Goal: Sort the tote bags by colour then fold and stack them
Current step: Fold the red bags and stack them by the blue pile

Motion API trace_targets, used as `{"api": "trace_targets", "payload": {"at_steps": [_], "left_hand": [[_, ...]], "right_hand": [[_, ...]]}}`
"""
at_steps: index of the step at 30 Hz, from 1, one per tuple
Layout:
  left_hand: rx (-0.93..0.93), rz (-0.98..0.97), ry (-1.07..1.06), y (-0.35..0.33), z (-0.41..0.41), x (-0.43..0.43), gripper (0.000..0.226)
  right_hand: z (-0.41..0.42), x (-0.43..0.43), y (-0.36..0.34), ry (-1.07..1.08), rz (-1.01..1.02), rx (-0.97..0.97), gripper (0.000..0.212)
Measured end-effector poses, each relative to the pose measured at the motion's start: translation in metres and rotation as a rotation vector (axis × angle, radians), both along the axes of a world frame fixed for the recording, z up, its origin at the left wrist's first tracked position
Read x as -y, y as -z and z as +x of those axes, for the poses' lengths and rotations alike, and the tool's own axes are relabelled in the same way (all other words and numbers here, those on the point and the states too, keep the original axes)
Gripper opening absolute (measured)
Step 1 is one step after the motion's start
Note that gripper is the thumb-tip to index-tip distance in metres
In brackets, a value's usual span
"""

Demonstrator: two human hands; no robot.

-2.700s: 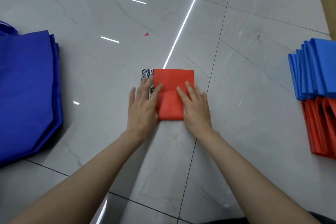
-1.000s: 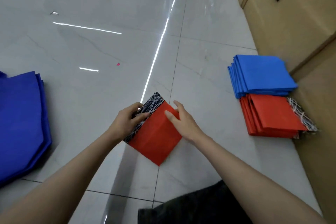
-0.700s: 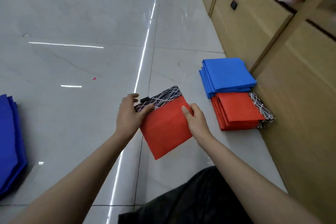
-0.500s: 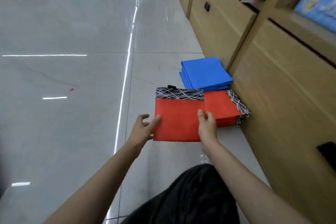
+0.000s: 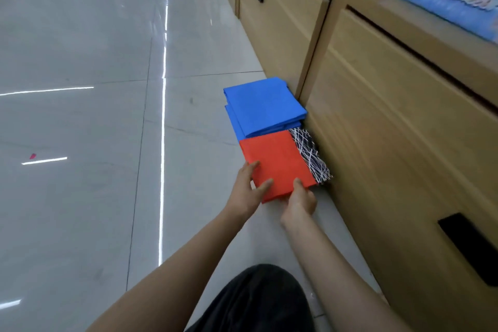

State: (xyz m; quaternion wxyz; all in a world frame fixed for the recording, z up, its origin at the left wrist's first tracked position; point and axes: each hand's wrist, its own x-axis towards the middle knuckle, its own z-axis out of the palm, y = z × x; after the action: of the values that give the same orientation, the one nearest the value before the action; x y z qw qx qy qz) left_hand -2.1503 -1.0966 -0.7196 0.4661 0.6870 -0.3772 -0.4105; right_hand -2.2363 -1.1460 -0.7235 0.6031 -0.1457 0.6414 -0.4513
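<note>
A pink scrap [image 5: 32,155] lies alone on the glossy tiled floor [image 5: 80,197] at far left, well apart from the work. Moving right, I have my left hand [image 5: 249,187] on the near-left corner of the folded red tote bag [image 5: 277,164], fingers spread flat over the top, thumb hidden below. My right hand [image 5: 300,198] pinches the bag's near edge, thumb on top and fingers tucked under the fold. Both hands hold the bag as it sits over the red stack; how many red bags lie beneath it I cannot tell, since it covers them. Its black-and-white patterned band [image 5: 311,156] points right, toward the wooden drawer unit [image 5: 390,143], which the stack sits just beside. Just beyond it, touching its far edge, rests the stack of folded blue tote bags [image 5: 262,106], several layers deep. My dark trouser knee [image 5: 258,302] fills the bottom of the view.

By my reading, sorting into two colours is done for what shows here and this red bag is at the point of being set down, pending release and squaring. Whether more bags wait unfolded outside the view, I cannot say.
</note>
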Motion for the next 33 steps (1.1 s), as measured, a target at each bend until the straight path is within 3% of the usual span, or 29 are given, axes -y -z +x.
{"api": "trace_targets", "payload": {"at_steps": [2, 5, 6, 8, 10, 11, 14, 16, 20, 26, 29, 33], "left_hand": [[0.058, 0.028, 0.039, 0.011, -0.003, 0.016, 0.065], [0.248, 0.112, 0.078, 0.024, -0.008, 0.033, 0.074], [0.320, 0.103, 0.085, 0.028, -0.010, 0.038, 0.075], [0.457, 0.048, 0.086, 0.034, -0.012, 0.046, 0.077], [0.595, 0.043, 0.101, 0.039, -0.013, 0.051, 0.081], [0.646, 0.056, 0.115, 0.041, -0.013, 0.053, 0.083], [0.720, 0.075, 0.221, 0.051, -0.010, 0.054, 0.099], [0.774, 0.102, 0.312, 0.059, -0.009, 0.057, 0.109], [0.878, 0.214, 0.354, 0.079, -0.009, 0.063, 0.107], [0.848, 0.176, 0.279, 0.094, -0.013, 0.063, 0.124], [0.815, 0.211, 0.308, 0.092, -0.012, 0.062, 0.119], [0.782, 0.272, 0.372, 0.074, -0.003, 0.062, 0.105]], "right_hand": [[-0.002, 0.008, 0.009, -0.057, 0.013, -0.017, 0.036], [-0.017, 0.016, 0.018, -0.134, -0.056, -0.583, 0.049], [-0.024, 0.017, 0.018, -0.111, -0.181, -0.788, 0.051], [-0.033, 0.025, 0.017, -0.138, -0.671, -1.132, 0.049], [-0.035, 0.047, 0.026, -0.388, -1.017, -1.329, 0.044], [-0.034, 0.063, 0.027, -0.569, -1.038, -1.360, 0.046], [-0.035, 0.104, 0.032, -1.067, -0.813, -1.440, 0.053], [-0.039, 0.119, 0.048, -1.223, -0.734, -1.500, 0.055], [-0.039, 0.122, 0.076, -1.207, -0.745, -1.532, 0.054], [-0.036, 0.122, 0.087, -1.106, -0.811, -1.503, 0.059], [-0.036, 0.119, 0.083, -1.112, -0.798, -1.513, 0.064], [-0.030, 0.116, 0.065, -1.206, -0.690, -1.620, 0.053]]}}
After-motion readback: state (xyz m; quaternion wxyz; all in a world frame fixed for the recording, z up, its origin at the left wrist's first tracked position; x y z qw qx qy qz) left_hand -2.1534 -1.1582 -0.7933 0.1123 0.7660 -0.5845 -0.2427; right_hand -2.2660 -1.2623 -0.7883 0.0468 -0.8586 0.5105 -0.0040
